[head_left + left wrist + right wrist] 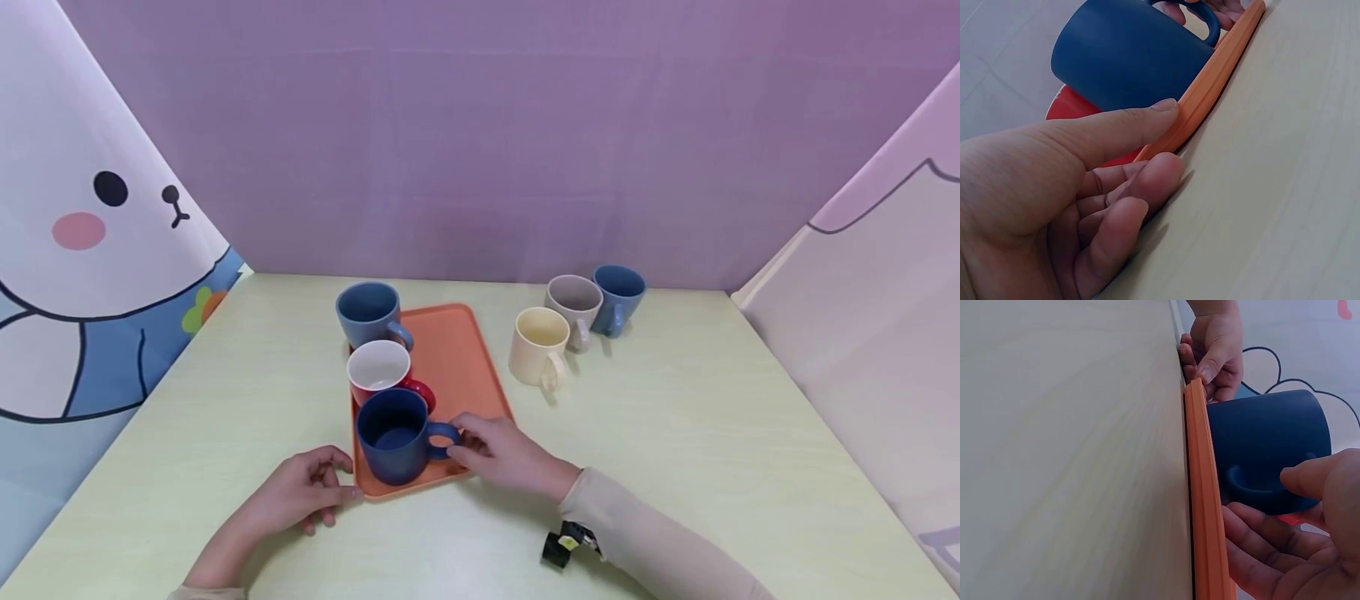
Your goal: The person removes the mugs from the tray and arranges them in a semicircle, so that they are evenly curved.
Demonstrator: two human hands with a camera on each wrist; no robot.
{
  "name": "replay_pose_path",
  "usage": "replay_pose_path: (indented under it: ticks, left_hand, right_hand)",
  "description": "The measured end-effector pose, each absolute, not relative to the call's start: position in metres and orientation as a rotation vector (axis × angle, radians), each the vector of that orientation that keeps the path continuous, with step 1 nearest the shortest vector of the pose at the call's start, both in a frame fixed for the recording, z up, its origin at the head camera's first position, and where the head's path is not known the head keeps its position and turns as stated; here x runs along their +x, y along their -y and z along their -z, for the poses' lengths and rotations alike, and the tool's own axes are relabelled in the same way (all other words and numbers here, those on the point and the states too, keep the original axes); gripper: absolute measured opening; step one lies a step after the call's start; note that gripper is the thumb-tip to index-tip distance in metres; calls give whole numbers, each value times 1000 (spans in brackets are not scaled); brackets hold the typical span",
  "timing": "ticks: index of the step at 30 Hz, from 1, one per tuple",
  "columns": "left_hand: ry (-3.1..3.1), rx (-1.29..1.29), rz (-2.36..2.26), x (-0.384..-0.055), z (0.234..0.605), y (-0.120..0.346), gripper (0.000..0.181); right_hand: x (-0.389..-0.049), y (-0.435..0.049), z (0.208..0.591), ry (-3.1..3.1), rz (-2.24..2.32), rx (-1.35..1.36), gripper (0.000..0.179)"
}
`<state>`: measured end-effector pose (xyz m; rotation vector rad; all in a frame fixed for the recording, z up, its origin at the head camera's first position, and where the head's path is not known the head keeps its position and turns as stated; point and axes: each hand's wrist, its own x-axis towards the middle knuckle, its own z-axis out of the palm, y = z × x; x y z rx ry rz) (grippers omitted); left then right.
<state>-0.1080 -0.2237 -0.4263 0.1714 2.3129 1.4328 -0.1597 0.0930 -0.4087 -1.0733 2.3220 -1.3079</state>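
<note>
An orange tray (457, 350) lies mid-table with three mugs in a row along its left side. A light blue mug (367, 312) is farthest, a red mug with a white inside (381, 371) is in the middle, and a dark blue mug (393, 433) is nearest. My right hand (459, 442) pinches the dark blue mug's handle (1244, 487), thumb on it and fingers beneath. My left hand (341, 487) holds the tray's near left corner. Its thumb (1147, 122) lies on the tray rim (1210, 94), and its fingers curl against the edge on the table.
Right of the tray stand a cream mug (538, 346), a grey mug (573, 304) and a blue mug (618, 296), close together. Purple and cartoon-print cloth walls close in the pale wooden table (712, 433) at the back and on both sides.
</note>
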Motion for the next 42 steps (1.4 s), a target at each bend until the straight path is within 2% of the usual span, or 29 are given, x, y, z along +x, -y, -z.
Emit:
replay_pose_path:
  ticks: [12,23,33,42]
  left_hand:
    - [-2310,183,-1444,-109,430,225,43]
    - [-2318,170,-1433,-109,430,225,43]
    - [-2322,181,-1442,-109,431,225,42]
    - [-2317,184,-1452,-108,430,225,41]
  right_hand:
    - [-164,-94,415,-2225,1409,-1023,14]
    - [-167,-96,412,-2077,1513,-932,19]
    - [-164,-104,403,-2066,1595,-848,18]
    - [-159,-118,387,-2039,1661,-883,17]
